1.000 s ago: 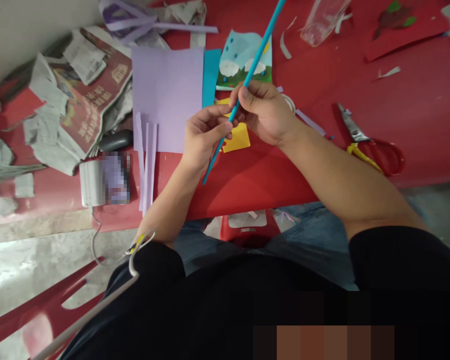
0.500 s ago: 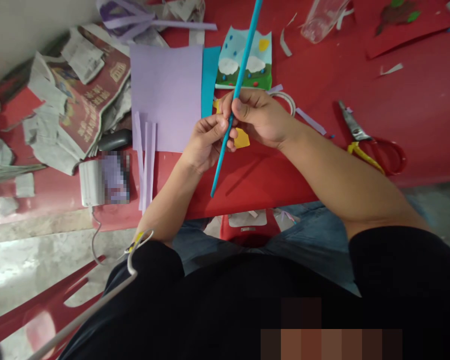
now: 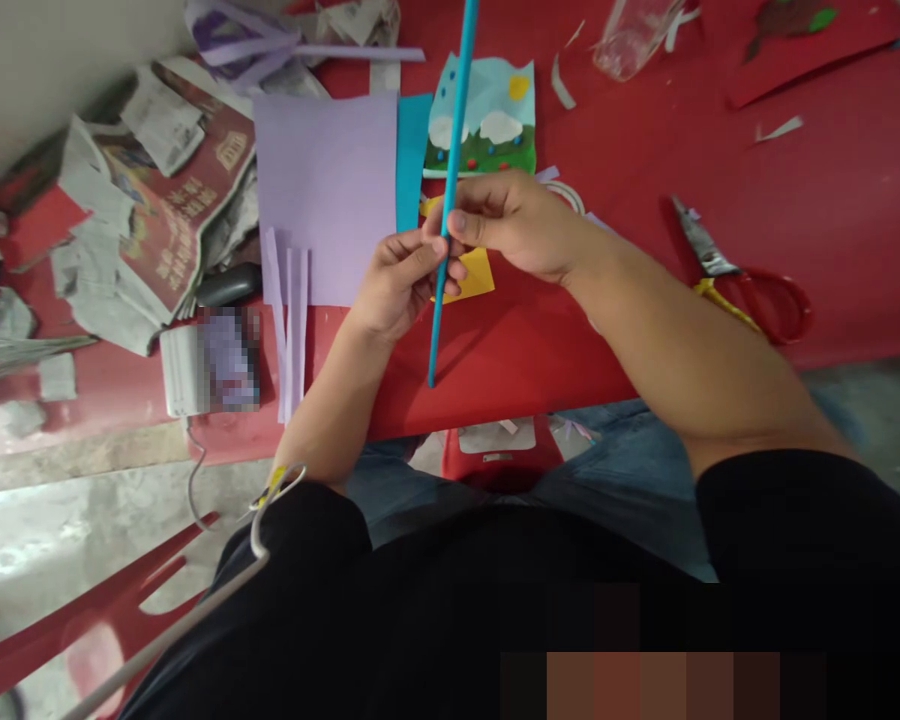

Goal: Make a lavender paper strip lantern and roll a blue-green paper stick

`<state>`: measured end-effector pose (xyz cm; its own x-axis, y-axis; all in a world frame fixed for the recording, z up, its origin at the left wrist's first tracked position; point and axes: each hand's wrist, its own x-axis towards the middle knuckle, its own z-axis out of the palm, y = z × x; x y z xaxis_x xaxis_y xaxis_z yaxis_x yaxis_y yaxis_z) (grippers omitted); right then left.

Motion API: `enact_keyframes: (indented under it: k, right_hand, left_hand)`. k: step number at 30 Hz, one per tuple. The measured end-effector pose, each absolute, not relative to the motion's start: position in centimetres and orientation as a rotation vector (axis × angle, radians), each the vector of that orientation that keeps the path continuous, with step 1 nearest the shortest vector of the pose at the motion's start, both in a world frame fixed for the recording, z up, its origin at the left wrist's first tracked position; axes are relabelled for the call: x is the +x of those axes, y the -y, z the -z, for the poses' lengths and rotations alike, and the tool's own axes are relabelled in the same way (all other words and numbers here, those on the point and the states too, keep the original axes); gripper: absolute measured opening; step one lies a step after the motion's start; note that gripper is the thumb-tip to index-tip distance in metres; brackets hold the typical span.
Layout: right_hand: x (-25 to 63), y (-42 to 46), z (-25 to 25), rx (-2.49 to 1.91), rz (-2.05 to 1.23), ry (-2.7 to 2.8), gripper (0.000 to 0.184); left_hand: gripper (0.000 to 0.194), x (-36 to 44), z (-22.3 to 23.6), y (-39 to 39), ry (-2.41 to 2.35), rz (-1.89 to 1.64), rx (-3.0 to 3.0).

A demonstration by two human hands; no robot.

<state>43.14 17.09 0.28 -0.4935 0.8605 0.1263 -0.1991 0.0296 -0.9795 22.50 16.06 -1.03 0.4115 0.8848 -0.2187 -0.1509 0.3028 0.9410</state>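
Note:
A long, thin blue stick (image 3: 459,110), looking like a tightly rolled paper tube, stands nearly upright across the view, its far end cut off by the top edge. My left hand (image 3: 399,275) pinches it below its middle, thumb on top. Just above, my right hand (image 3: 514,222) is closed on the same stick, thumb and fingers touching it. Under the hands lies a yellow paper piece (image 3: 474,275), partly covered by fingers. A picture card (image 3: 495,110) with clouds and a sun lies beyond my right hand. Lilac paper sheets (image 3: 326,190) lie beyond my left hand.
On the red table (image 3: 525,370) are red-handled scissors (image 3: 720,265) at right, a tape roll (image 3: 568,195) behind my right wrist, and a clear plastic cup (image 3: 634,40) at the back. Crumpled newspaper (image 3: 187,210), lilac strips (image 3: 296,330) and a white device (image 3: 182,368) with a cable lie left.
The blue stick has turned more upright, its top end swinging left. Both hands have shifted slightly left with it, keeping their hold.

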Motion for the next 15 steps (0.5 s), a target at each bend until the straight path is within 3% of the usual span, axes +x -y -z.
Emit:
enact_keyframes:
  k: [3,6,8,10,15]
  right_hand:
    - [45.3,-17.4,-1.8,-0.906,-1.196,1.580,0.039]
    - [47.5,-17.4,-3.0,-1.433,-0.566,1.842,0.010]
    - [48.6,-17.4,-3.2,-1.785,-0.332,2.015,0.013]
    - [49.5,-17.5,-2.9,-1.934,-0.339,2.103,0.021]
    - [51.1,-17.9,-2.2,-1.872,-0.519,2.221,0.017]
  left_hand:
    - [0.034,22.2,0.9,-16.2,-0.887,-0.869,1.005]
    - [0.032,21.9,1.1,-16.4,-0.846,-0.856,1.023]
    - [0.031,21.8,1.3,-16.4,-0.821,-0.847,1.037]
    - [0.031,21.8,1.4,-16.4,-0.803,-0.843,1.042]
    - [0.032,21.7,1.5,-16.6,-0.818,-0.833,1.029]
